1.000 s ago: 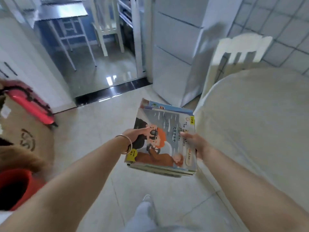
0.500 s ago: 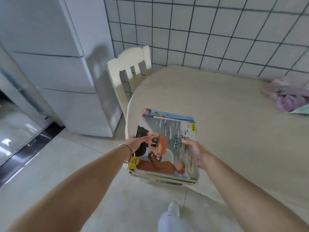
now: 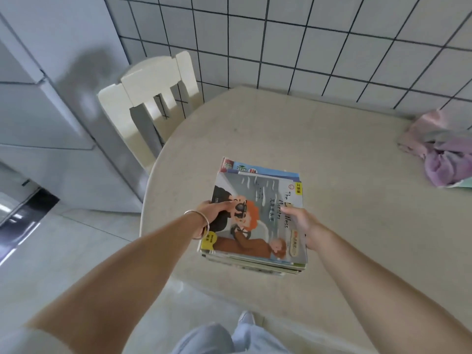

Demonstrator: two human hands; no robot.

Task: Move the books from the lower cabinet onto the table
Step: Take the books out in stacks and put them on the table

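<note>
Beige and round, the worktop (image 3: 319,139) has the stack of books (image 3: 255,221) over its near-left edge, gripped from both sides: the left hand (image 3: 213,212) clasps the left edge, thumb on the cover, and the right hand (image 3: 302,223) clasps the right edge. Whether the stack rests on the surface is unclear (its underside is hidden). A white chair (image 3: 150,98) stands at the far left, and a crumpled purple cloth (image 3: 441,154) lies far right.

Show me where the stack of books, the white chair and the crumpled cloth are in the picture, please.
stack of books (image 3: 258,215): head view, on the top cover.
white chair (image 3: 150,83): head view, on the top rail of its backrest.
crumpled cloth (image 3: 441,154): head view, on its purple folds.
</note>
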